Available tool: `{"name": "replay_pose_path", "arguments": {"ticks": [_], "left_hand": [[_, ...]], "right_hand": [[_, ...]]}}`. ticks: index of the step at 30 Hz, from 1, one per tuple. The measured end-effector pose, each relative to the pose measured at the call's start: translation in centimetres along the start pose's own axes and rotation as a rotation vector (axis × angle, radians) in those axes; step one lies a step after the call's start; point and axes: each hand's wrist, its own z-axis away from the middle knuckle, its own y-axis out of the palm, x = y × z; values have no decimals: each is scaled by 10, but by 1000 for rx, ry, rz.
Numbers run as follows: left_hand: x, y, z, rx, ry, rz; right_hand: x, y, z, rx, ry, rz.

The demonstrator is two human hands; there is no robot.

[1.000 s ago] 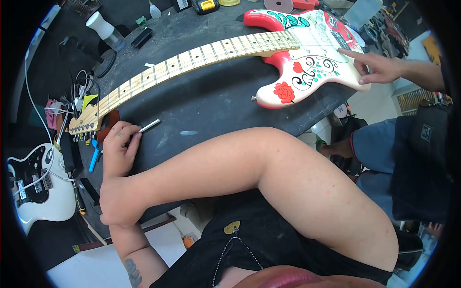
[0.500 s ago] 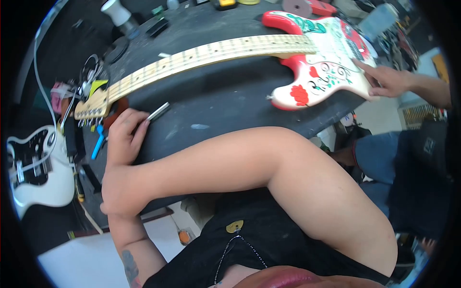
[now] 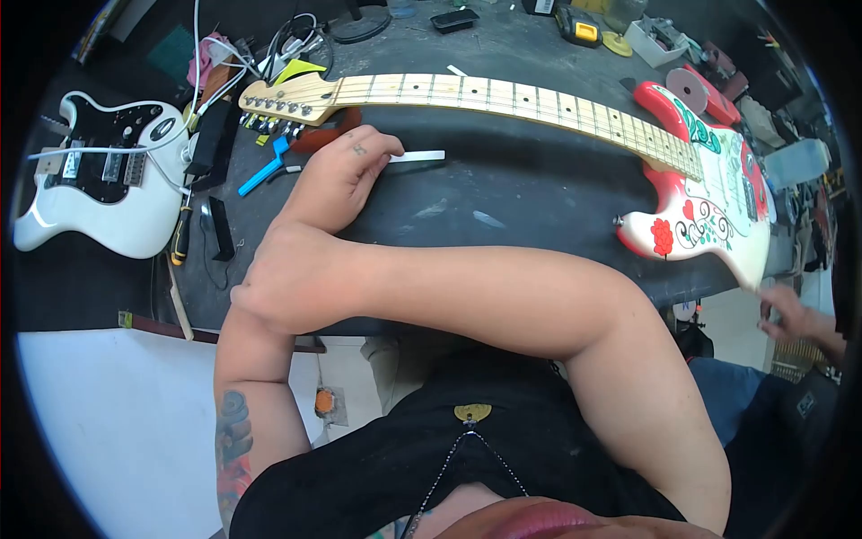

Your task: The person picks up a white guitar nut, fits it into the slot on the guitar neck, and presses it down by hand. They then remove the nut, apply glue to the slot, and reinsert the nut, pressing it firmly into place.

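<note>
Left hand: closing finger and thumb on a slim white strip over the dark bench. Right hand: gripping the left forearm. Painted guitar: lying across the bench, headstock resting near the left hand, beside a blue tool. Another person's hand: hovering near the body's lower edge, fingers blurring.

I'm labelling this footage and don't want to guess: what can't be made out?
- Inner end of the white strip: head view, hidden by the left hand.
- Most fingers of the right hand: head view, out of sight around the left arm.
- Exact finger positions of the co-worker's hand: head view, blurred.
- Lettering on the small box: head view, too small; top edge cuts the box.
</note>
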Motion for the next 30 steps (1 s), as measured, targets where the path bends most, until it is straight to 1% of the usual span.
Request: {"name": "replay_pose_path", "arguments": {"ticks": [4, 5, 7, 8, 9, 11, 12, 13, 15, 16, 18, 19, 21, 22, 24, 30], "left_hand": [[4, -6, 4, -41, 85, -25], [3, -8, 5, -47, 79, -29], [-1, -11, 4, -201, 170, -9], [-3, -11, 4, -297, 186, -11], [-4, -11, 5, -300, 181, -14], [-6, -12, 5, -495, 197, 4], [-6, -14, 4, -509, 215, -10], [-5, -13, 4, -512, 213, -10], [-2, -12, 5, -311, 89, -62], [-1, -11, 4, -315, 87, -62], [0, -10, 2, -432, 160, -37], [-1, -11, 4, -432, 161, -39], [-6, -14, 6, -297, 96, -77], [-7, -15, 6, -295, 96, -76], [-8, -16, 6, -323, 156, -66], [-6, -16, 6, -327, 160, -100]], "right_hand": [[2, -2, 1, -34, -17, 2], [3, -1, 1, -30, -25, -2], [4, 2, 0, -79, -56, 0], [4, 3, 0, -77, -62, -5], [4, 4, 0, -102, -83, -4], [5, 6, 0, -125, -107, -6], [7, 7, 0, -127, -112, -8], [7, 7, 0, -129, -118, -9], [6, 5, 0, -116, -101, -13], [6, 4, 1, -104, -86, -17], [5, 4, 0, -86, -81, -17], [5, 3, 0, -70, -74, -11], [7, 3, 0, -83, -86, 8], [8, 4, 0, -92, -97, 24], [9, 4, 1, -94, -101, 17], [8, 4, 0, -95, -99, 3]]}}
